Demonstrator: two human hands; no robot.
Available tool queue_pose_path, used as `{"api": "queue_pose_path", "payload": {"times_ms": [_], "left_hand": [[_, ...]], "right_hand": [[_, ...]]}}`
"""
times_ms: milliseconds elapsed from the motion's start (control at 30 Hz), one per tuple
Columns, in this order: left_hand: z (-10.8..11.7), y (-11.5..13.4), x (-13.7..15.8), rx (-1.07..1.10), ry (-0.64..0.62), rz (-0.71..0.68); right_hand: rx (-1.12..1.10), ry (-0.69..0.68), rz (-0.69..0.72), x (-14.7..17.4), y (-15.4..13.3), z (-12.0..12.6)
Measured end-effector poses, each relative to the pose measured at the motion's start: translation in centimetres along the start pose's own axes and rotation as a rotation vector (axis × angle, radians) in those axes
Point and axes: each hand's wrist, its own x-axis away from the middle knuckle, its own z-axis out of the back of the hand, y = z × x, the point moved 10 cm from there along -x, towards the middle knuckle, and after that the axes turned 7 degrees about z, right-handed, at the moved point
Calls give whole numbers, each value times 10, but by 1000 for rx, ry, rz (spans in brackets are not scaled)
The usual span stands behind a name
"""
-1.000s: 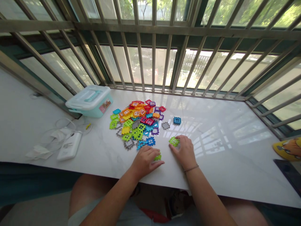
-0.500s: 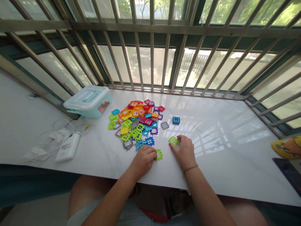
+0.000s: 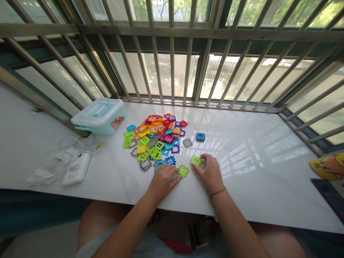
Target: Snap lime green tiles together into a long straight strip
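My left hand (image 3: pixel 164 180) grips the left edge of a lime-green building tile (image 3: pixel 183 171) with toothed edges and a window-like cutout. To its right, my right hand (image 3: pixel 211 172) pinches a second lime-green toothed tile (image 3: pixel 196 160) between thumb and fingers. The two tiles are apart, with a small gap between them. Just beyond my left hand lie blue tiles (image 3: pixel 170 161), one partly covered by the fingers. A large pile of coloured tiles (image 3: pixel 154 152) spreads behind, in orange, red, green, grey and purple.
A grey tile (image 3: pixel 187 143) and a blue block of tiles (image 3: pixel 200 137) lie right of the pile. At the left stand a lidded teal box (image 3: pixel 99 116) and a white power strip (image 3: pixel 76 169) with cables. A yellow object (image 3: pixel 328 166) and a dark tablet-like thing (image 3: pixel 329 197) sit far right. Metal bars (image 3: pixel 172 71) line the back.
The tile in my left hand has turned flatter to view and shows more of its face. My right hand and its tile have shifted slightly left in view.
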Motion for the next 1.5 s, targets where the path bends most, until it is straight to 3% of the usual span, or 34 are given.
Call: {"api": "queue_pose_path", "payload": {"times_ms": [167,367,600,900,1500], "left_hand": [[-2,2,1,5,-39,-6],[-1,10,5,97,-111,-72],[4,-8,0,115,17,59],[-2,-10,0,102,-19,57],[-3,-10,-1,120,-48,45]], "right_hand": [[-134,-108,122,2,-17,-8],[-205,-150,174,7,-31,-10],[-199,-214,203,8,-44,-16],[-134,-262,243,15,-52,-29],[-86,-311,278,14,-59,-32]]}}
